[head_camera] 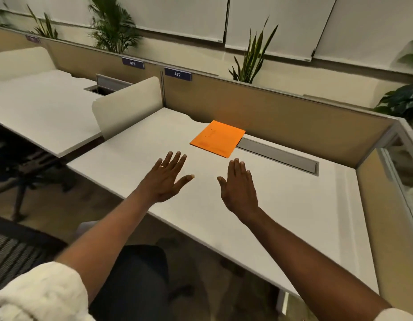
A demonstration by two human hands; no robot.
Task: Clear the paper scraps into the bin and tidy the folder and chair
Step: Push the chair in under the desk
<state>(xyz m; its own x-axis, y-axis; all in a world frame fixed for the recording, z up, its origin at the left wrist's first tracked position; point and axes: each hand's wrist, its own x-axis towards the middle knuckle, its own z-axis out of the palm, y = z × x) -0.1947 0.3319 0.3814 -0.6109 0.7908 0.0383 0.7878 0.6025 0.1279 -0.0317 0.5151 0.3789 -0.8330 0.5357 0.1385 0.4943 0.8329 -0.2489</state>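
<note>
An orange folder (217, 138) lies flat at the back of the white desk (293, 205), against the tan partition and partly over the cable slot. My left hand (166, 179) and my right hand (238, 186) hover palm-down over the desk's middle, fingers spread, holding nothing, both a little short of the folder. A dark chair seat (136, 281) sits pushed under the desk's front edge below my arms. No paper scraps or bin show in this view.
A grey cable slot (279, 156) runs along the back of the desk. A cream divider (129, 107) separates a neighbouring desk (38, 105) on the left. Another black chair (17, 251) stands at lower left. Plants (254, 56) line the partition top.
</note>
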